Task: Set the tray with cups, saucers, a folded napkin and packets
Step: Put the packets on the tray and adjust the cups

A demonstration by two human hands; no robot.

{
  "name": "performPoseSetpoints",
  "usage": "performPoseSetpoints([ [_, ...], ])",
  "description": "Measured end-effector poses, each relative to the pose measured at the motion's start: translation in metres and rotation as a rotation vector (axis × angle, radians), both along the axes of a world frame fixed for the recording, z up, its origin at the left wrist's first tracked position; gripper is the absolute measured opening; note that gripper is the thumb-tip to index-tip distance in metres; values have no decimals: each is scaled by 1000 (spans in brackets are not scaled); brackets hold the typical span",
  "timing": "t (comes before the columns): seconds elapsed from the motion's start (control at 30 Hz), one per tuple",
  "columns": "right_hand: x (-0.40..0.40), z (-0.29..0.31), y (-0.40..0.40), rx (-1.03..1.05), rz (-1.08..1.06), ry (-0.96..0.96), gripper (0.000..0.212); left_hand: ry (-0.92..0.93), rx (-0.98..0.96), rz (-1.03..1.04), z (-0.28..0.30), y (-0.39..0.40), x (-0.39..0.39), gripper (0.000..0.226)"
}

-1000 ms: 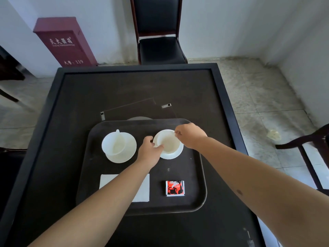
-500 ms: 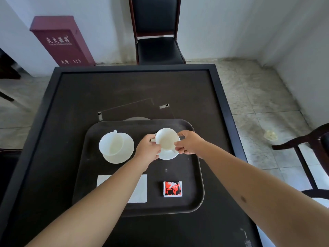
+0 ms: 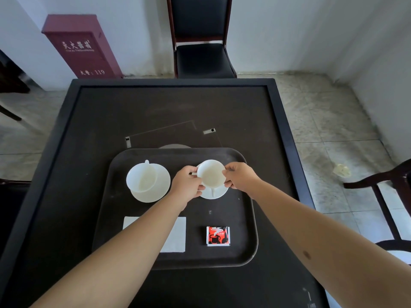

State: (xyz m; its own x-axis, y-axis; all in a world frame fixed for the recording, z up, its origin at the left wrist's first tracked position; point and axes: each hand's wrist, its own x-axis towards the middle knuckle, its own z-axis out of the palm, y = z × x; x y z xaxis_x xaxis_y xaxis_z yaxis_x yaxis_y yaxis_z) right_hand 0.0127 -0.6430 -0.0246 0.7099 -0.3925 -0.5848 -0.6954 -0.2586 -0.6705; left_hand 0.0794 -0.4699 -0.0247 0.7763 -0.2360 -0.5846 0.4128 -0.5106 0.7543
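A dark tray (image 3: 244,241) lies on the black table (image 3: 155,112). At its back left a white cup (image 3: 142,177) stands on a saucer (image 3: 161,187). A second white cup (image 3: 211,173) is gripped from both sides: my left hand (image 3: 188,184) is at its handle side, my right hand (image 3: 240,177) at its right rim. Beneath it lies its saucer (image 3: 214,193); I cannot tell whether cup and saucer touch. A folded white napkin (image 3: 175,237) is at the tray's front left, partly under my left forearm. A red coffee packet (image 3: 218,235) lies front right.
A black chair (image 3: 200,41) stands behind the table, and a red cabinet (image 3: 82,45) is against the wall at the back left. Another dark chair (image 3: 391,196) is at the right on the tiled floor. A crumpled scrap (image 3: 341,170) lies on the floor.
The right-hand cup now appears a little higher and farther back over its saucer. My right hand has moved from above the cup's rim to its right side. The left cup, napkin and packet stayed put.
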Motion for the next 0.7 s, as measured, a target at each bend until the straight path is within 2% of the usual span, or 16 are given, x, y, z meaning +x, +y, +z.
performPoseSetpoints([
  [0.17, -4, 0, 2, 112, -82, -28, 15, 44, -56, -14, -1, 4, 1, 28],
  [0.7, -12, 0, 10, -24, -90, -50, 18, 76, -106, 35, -3, 7, 0, 30],
])
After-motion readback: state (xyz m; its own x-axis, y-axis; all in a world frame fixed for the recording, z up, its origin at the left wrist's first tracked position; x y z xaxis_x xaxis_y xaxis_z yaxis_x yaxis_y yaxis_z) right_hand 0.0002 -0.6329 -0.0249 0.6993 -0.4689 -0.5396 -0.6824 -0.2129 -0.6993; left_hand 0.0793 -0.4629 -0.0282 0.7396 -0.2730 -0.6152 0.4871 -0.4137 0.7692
